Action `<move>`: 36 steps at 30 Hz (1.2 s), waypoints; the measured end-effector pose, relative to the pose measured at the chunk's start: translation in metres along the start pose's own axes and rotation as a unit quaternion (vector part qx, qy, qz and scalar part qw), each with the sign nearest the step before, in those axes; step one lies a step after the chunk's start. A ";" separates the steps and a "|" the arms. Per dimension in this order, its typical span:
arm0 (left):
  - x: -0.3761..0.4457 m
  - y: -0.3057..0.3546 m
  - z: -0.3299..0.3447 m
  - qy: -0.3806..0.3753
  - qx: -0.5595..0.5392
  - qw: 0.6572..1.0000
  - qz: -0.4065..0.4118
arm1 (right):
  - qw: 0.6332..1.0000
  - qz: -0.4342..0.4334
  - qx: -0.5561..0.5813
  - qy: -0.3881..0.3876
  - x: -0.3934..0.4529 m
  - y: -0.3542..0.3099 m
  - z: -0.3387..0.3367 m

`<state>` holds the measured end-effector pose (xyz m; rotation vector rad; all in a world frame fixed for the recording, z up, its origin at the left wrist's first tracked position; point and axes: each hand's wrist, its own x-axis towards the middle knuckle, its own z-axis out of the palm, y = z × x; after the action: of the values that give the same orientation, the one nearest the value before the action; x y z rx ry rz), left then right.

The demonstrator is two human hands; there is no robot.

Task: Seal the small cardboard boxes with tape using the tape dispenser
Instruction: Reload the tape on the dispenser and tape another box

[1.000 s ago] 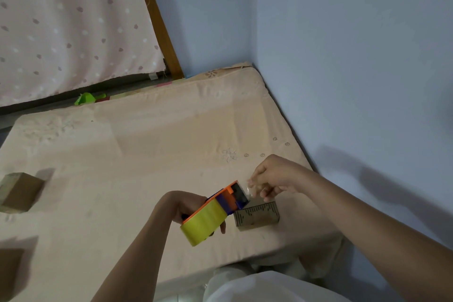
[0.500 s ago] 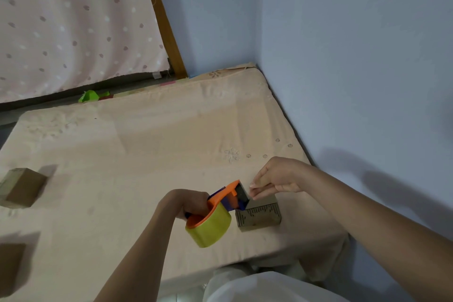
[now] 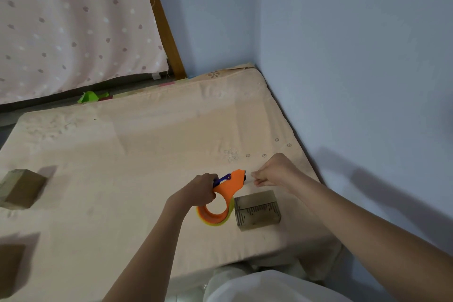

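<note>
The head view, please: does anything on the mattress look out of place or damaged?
Nothing stands out. The left hand grips the orange tape dispenser, the right hand pinches at its mouth, and the small cardboard box lies beside it, intact.

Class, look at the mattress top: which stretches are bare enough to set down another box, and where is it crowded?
Bare: the wide middle between the left box and left hand, and the far stretch toward the green scrap. Crowded: the near right corner around the tape dispenser, right hand and box.

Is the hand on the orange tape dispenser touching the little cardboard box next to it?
Apart. The head view shows the left hand gripping the tape dispenser handle, with the dispenser's ring between it and the cardboard box.
</note>
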<state>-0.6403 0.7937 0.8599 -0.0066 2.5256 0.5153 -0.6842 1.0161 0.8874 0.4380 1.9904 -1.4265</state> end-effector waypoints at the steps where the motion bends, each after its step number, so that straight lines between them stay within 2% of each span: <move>1: 0.001 -0.001 0.002 0.022 0.004 1.000 0.002 | 1.000 0.008 -0.008 0.007 0.003 0.002 0.000; 9: -0.003 -0.001 0.028 0.156 0.073 0.985 0.025 | 0.997 0.059 0.048 0.006 0.002 0.011 0.003; 14: -0.001 -0.003 0.047 0.187 0.110 0.976 0.031 | 0.996 0.071 0.053 0.013 0.005 0.022 0.006; 17: -0.003 -0.002 0.053 0.219 0.138 0.965 0.036 | 0.995 0.092 0.031 -0.014 0.000 0.023 0.008; 20: -0.007 0.001 0.059 0.228 0.158 0.960 0.032 | 0.994 0.090 0.041 -0.038 -0.002 0.026 0.011; 25: -0.010 0.003 0.066 0.230 0.174 0.957 0.025 | 0.997 0.067 0.042 0.005 0.003 0.032 0.012; 36: -0.015 0.006 0.080 0.235 0.189 0.953 -0.002 | 0.995 0.065 0.072 0.014 0.009 0.056 0.013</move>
<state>-0.5863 0.8262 0.8083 0.0111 3.0520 0.0113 -0.6533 1.0233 0.8390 0.6414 1.8512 -1.4946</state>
